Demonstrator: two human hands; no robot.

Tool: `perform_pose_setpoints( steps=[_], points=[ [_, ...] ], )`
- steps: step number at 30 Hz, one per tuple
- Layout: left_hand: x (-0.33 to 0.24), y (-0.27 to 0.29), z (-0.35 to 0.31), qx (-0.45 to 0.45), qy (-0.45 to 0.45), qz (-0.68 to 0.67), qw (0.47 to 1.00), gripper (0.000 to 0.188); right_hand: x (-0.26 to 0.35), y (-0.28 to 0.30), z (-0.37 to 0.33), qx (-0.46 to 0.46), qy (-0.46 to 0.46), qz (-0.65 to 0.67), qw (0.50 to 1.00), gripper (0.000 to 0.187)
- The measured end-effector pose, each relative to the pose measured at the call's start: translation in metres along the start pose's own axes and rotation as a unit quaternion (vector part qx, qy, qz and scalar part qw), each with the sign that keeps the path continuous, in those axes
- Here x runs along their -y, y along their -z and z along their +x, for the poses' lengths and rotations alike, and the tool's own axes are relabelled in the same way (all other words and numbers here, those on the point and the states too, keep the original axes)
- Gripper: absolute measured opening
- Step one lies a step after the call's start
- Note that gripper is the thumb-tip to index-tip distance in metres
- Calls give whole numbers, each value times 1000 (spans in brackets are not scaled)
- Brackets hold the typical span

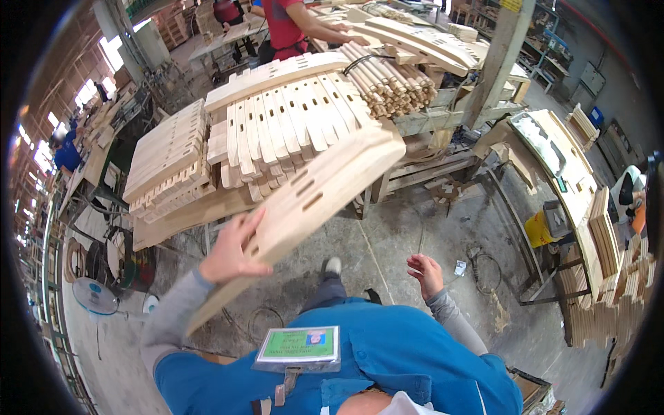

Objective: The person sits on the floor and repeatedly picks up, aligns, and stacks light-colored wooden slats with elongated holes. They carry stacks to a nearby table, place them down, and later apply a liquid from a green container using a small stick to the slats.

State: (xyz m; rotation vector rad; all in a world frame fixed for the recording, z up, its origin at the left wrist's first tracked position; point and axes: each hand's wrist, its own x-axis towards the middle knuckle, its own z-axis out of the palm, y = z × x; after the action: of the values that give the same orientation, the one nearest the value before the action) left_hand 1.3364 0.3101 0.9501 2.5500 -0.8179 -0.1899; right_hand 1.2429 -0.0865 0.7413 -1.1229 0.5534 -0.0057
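Observation:
My left hand (pixel 234 250) is wrapped round a long pale wooden board (pixel 325 181) with slots cut through its face. The board is tilted, its upper end pointing to the far right and its lower end beside my left forearm. My right hand (pixel 425 274) is off to the right, away from the board, with fingers loosely curled and nothing visible in them. Beyond the held board, a row of slotted wooden pieces (pixel 280 117) lies stacked on a bench. Left of that row sits another stack of slotted boards (pixel 168 153).
A bundle of round wooden rods (pixel 391 81) lies on the far bench, near a wooden post (pixel 499 63). A co-worker in a red shirt (pixel 282 28) stands behind it. At right are a workbench (pixel 577 181), a yellow bucket (pixel 543 227) and stacked boards; a fan (pixel 95 296) stands at left.

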Motion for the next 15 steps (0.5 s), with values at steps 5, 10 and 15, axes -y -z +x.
perform_pose_setpoints(
  steps=[5, 10, 15],
  points=[
    [49, 34, 111, -7, 15, 102, 995, 104, -7, -9, 36, -61, 2, 37, 997, 24],
    [121, 58, 220, -58, 8, 200, 978, 99, 18, -36, 77, -97, 36, 64, 993, 24],
    [186, 72, 311, -49, 25, 236, 970, 98, 35, -48, 108, -139, 51, 50, 988, 26]
  ],
)
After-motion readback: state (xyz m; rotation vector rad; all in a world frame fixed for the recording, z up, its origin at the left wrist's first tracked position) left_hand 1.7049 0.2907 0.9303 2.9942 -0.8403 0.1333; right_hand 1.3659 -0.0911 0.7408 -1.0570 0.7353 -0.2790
